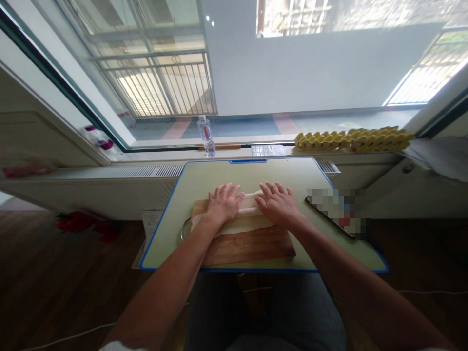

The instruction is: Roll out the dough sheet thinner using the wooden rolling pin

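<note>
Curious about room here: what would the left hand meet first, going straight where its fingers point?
Probably the blue strip on the table's far edge, if the left hand moves low; depth is unclear.

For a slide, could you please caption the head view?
Left hand and right hand on a pale doughy sheet atop a brown wooden board.

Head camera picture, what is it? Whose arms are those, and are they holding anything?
No robot here: those are a person's bare arms. The camera sits on their head, looking forward and down. The left hand and right hand lie palm-down on a pale roll, not clutching it. A thin, doughy-looking sheet spreads on its near side over a wooden cutting board. The board lies on a blue-edged table, with a flat, blurred-out device to the right.
</note>
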`<state>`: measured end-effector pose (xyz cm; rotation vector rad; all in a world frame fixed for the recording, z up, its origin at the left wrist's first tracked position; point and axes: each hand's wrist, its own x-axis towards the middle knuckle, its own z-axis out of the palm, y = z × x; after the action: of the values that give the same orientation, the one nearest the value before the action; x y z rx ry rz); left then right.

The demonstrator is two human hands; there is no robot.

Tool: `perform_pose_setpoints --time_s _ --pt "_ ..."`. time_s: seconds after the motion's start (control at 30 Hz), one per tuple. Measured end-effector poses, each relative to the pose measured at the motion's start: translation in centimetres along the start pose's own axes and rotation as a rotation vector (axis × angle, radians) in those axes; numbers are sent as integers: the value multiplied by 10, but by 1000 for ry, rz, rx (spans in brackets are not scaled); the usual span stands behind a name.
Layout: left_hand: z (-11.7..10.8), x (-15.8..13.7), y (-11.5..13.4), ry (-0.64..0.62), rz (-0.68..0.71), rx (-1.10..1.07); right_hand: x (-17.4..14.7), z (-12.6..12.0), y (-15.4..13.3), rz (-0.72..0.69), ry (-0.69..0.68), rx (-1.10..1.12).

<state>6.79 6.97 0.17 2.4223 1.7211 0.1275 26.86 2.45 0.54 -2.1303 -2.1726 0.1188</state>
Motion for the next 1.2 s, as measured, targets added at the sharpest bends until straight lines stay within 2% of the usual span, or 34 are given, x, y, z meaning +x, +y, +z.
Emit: perform_pose_setpoints --time_s 0.23,0.5,0.6,0.7,0.77,0.93,1.0,1.07,1.2 --pt "4 -16 4 49 32 26 -23 2 -4 -2 34 -35" --pt "-1 3 0 -13 10 -15 -4 0 -3 37 -6 -29" --pt "1 -12 4 7 28 6 -19 1 -5 17 44 -28" --pt "5 -32 9 85 66 46 -42 3 -6 -19 95 -35" --pt "5 -35 10 119 84 53 -46 3 -6 -24 114 -35" --pt "0 -6 4 39 47 7 -18 2 -3 10 95 -36" --pt "0 -3 3 22 43 7 -13 1 -3 8 88 -39" --pt "3 -15 5 50 64 28 -23 3 -4 -3 105 -43" --pt "10 -53 12 153 117 64 -63 12 -5 -33 184 -27"
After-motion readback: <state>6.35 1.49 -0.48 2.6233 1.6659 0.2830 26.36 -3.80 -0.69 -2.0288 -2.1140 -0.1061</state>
